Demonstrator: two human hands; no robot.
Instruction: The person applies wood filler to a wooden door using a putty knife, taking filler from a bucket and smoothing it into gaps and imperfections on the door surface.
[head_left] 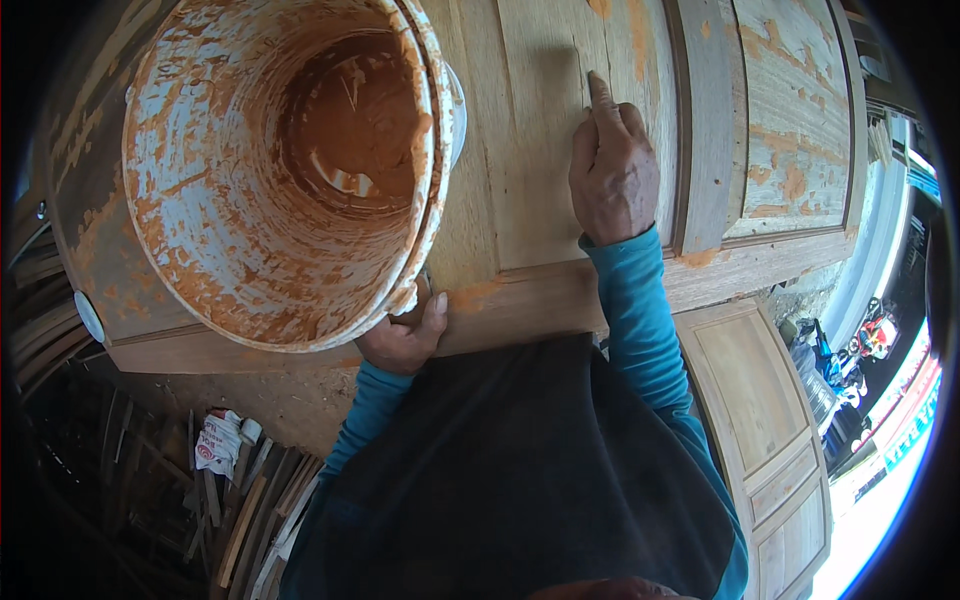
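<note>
A wooden panelled door (545,215) lies flat before me, with orange-brown filler smeared over parts of it. My right hand (615,170) is on its middle panel, index finger stretched out to a thin dark crack in the wood, the other fingers curled in. Nothing shows in that hand. A large white bucket (215,215) stands on the door at the left, its walls coated with orange filler (365,130). Just below its rim, my left hand (400,342) is closed at the door's near edge. The bucket hides part of its fingers and whatever they grip.
Another panelled door (755,390) stands lower right, beside my right arm. Wood strips (245,520) and a white printed bag (218,440) lie below the door at the left. A round white lid-like thing (89,316) is at the door's left edge. Assorted items (865,345) crowd the far right.
</note>
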